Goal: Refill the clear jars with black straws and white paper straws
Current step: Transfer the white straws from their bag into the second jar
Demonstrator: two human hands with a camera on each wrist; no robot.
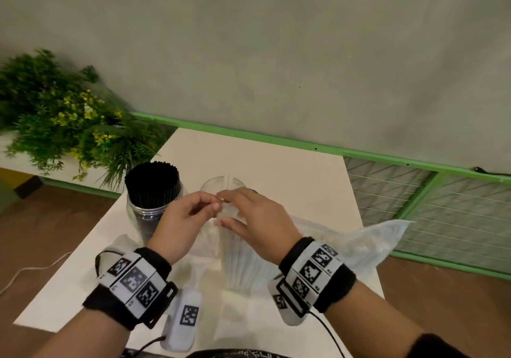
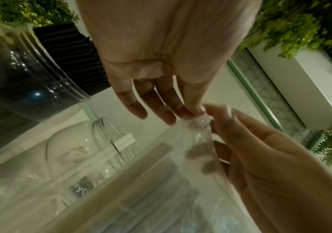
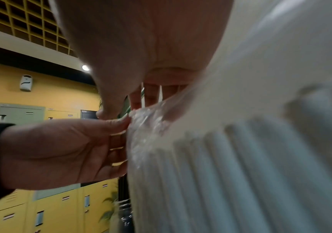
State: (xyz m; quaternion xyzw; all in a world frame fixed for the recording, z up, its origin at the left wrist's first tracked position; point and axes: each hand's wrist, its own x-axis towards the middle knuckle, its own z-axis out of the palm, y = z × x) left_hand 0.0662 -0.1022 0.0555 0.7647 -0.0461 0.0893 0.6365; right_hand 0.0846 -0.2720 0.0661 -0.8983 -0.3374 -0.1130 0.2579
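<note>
A clear plastic pack of white paper straws (image 1: pixel 240 261) stands upright on the white table (image 1: pixel 290 180). My left hand (image 1: pixel 214 205) and right hand (image 1: pixel 225 209) both pinch the crumpled top of its wrap (image 2: pixel 198 120), fingertips almost touching. The straws (image 3: pixel 241 173) show as pale ribs through the plastic. Behind my hands stands a clear jar (image 1: pixel 222 184) holding two white straws (image 2: pixel 124 141). To its left, a second clear jar (image 1: pixel 143 214) is packed full of black straws (image 1: pixel 152 182).
A loose clear plastic bag (image 1: pixel 359 241) lies on the table's right side. A white tagged device (image 1: pixel 184 320) sits by the front edge. Green plants (image 1: pixel 63 114) fill the left, and a green railing (image 1: pixel 304 144) runs behind the table.
</note>
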